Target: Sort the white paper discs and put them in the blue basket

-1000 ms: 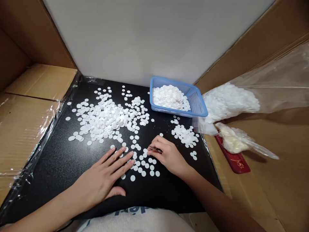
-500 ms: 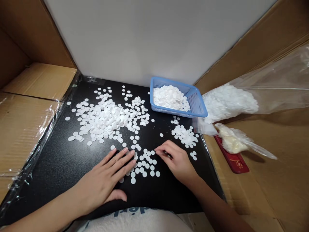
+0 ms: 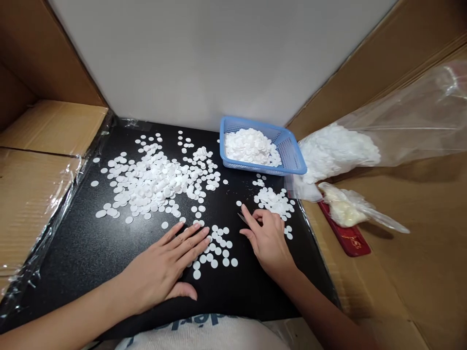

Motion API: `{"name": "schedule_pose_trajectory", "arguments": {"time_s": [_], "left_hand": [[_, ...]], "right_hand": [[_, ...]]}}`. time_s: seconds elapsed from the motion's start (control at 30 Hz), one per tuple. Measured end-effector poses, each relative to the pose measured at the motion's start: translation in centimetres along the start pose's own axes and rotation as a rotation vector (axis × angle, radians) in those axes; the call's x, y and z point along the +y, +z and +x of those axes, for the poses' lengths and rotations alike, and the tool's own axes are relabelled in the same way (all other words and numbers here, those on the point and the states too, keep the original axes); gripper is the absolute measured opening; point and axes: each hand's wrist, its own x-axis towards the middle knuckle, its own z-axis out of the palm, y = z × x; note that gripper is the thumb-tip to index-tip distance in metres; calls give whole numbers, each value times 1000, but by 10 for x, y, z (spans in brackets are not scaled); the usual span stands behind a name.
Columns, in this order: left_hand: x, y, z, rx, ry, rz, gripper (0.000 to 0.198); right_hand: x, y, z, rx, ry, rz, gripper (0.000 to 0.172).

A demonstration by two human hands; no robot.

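My left hand (image 3: 164, 265) lies flat on the black tabletop (image 3: 80, 262), fingers stretched out, fingertips over the edge of a loose group of small white discs (image 3: 218, 251). Some discs are hidden beneath it. My right hand (image 3: 268, 238) is to the right of that group, index finger stretched toward a single white disc (image 3: 239, 203). From under this finger sticks the tip of a thin, pointed metal tool (image 3: 242, 218); the rest of it is hidden in the hand. Just beyond the right hand lies a small heap of discs (image 3: 274, 201).
A large heap of white discs (image 3: 153, 180) spreads over the table's left. At the back stands a blue plastic basket (image 3: 263, 168) holding more discs. To the right are a clear bag of white pieces (image 3: 335, 150), a small tied bag (image 3: 345, 209) and a red case (image 3: 346, 240). Cardboard walls flank the table.
My right hand has moved away from the disc group toward the single disc, its index finger now stretched out. The left hand has shifted slightly right over the discs. The view has turned slightly.
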Motion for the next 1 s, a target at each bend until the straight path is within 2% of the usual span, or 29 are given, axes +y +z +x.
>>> {"name": "schedule_pose_trajectory", "arguments": {"time_s": [0.1,0.2,0.33,0.57,0.73,0.83,0.9,1.0], "left_hand": [[0,-5,-6,8,-45,-25,81],[-1,-8,-15,70,-175,-41,65],[-4,-9,-28,154,-277,-54,43],[4,-15,-37,292,-443,-139,28],[8,-13,-43,317,-398,-128,24],[6,-11,-45,272,-311,-85,28],[5,-9,-43,222,-259,-41,34],[3,-7,-35,179,-212,13,46]], "right_hand": [[-13,-4,3,-1,-43,149,43],[-26,-6,7,-34,-68,330,44],[-35,-6,19,-57,-77,450,31],[-48,-6,43,-138,-162,290,13],[-63,-5,48,-217,-168,312,6],[-51,-12,52,-244,-68,358,9],[-29,-17,54,-190,29,311,13],[11,-22,51,-104,137,132,31]]}}
